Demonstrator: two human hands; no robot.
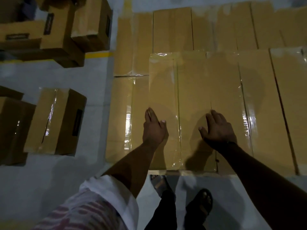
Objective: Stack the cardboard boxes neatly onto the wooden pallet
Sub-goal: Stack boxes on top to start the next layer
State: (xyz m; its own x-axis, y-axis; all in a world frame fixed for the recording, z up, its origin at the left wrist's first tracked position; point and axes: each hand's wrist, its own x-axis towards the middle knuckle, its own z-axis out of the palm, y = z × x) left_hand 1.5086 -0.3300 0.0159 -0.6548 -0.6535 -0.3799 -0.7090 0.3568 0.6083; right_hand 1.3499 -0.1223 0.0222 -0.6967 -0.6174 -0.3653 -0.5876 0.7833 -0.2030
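Head view shows both hands lying flat on the top box [192,83] of the stack [172,30], fingers straight and gripping nothing: left hand [154,128] at its 9 o'clock edge, right hand [217,128] nearer the middle. The box's long axis runs 6 to 12 o'clock, so I judge the next push goes toward 12

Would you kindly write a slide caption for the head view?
The left hand and right hand rest on a taped cardboard box atop the stack; loose boxes sit nearby.

Single head view; steeply downward; close over the boxes [207,83]
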